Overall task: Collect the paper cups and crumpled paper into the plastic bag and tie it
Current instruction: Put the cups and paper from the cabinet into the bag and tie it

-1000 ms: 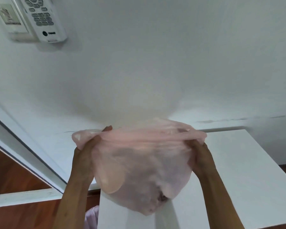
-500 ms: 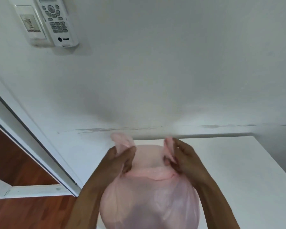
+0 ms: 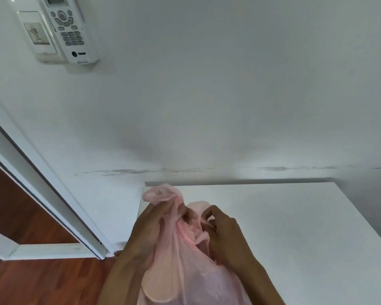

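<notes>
A thin pink plastic bag (image 3: 185, 267) stands bulging on the near left part of the white table (image 3: 295, 227). Rounded shapes like cup rims press against its film low on the left; the contents are otherwise hidden. My left hand (image 3: 147, 234) grips the bag's left handle, whose loose end (image 3: 161, 193) sticks up above my fingers. My right hand (image 3: 224, 236) pinches the right handle with curled fingers. Both handles are drawn together and crossed over the bag's mouth, between the two hands.
The table stands against a white wall (image 3: 229, 106). A remote control in a wall holder (image 3: 68, 29) hangs at the upper left. A white door frame (image 3: 42, 183) runs down the left, with red-brown wooden floor (image 3: 42, 282) beside the table.
The bag was held up and stretched wide between both hands. It has come down onto the table, and my hands have drawn the two handles together over its mouth and crossed them.
</notes>
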